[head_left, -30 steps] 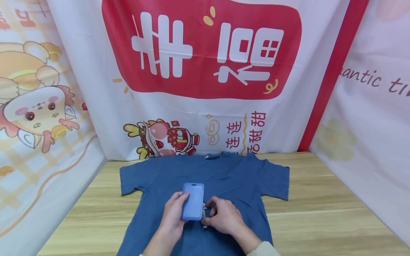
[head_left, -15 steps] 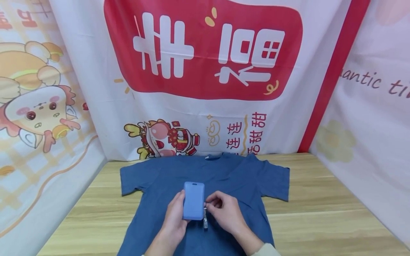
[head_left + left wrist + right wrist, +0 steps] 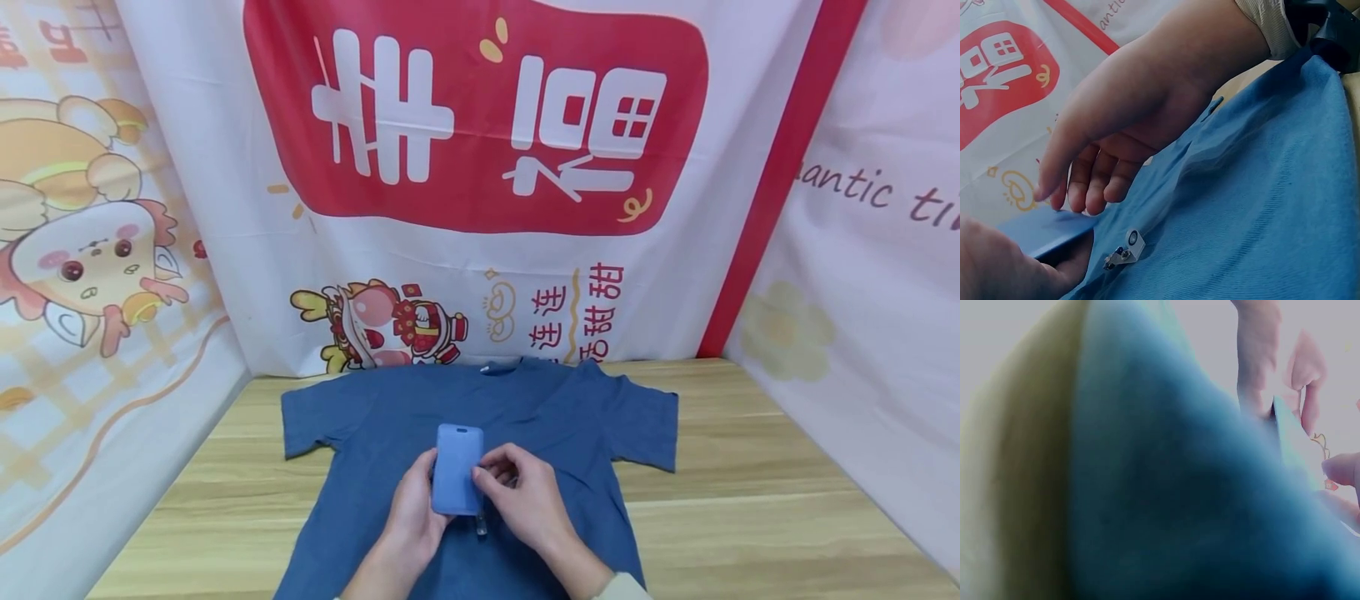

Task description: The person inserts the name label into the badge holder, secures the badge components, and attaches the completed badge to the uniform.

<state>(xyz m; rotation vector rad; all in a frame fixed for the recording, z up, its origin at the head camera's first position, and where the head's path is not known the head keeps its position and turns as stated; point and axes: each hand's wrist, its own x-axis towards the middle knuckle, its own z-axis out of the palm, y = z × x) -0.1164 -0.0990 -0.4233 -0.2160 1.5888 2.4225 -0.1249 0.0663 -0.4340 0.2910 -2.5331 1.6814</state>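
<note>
The left hand (image 3: 416,521) is gripping a blue card holder (image 3: 457,469) along its left edge, holding it above the middle of a blue T-shirt (image 3: 570,417) that is lying spread on the table (image 3: 750,500). The right hand (image 3: 525,504) is touching the holder's right edge with curled fingers (image 3: 1094,187), just above a small metal clip (image 3: 1124,251) that is sitting on the shirt.

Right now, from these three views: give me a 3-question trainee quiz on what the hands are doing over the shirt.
1. True or false: the blue T-shirt lies spread flat on the wooden table.
2. Which hand grips the light-blue rectangular card holder? A) left hand B) right hand alone C) neither
3. What small thing lies on the shirt below the holder?

Key: 1 true. 2 A; the right hand's fingertips touch the holder's edge. 3 a small metal clip.
</note>
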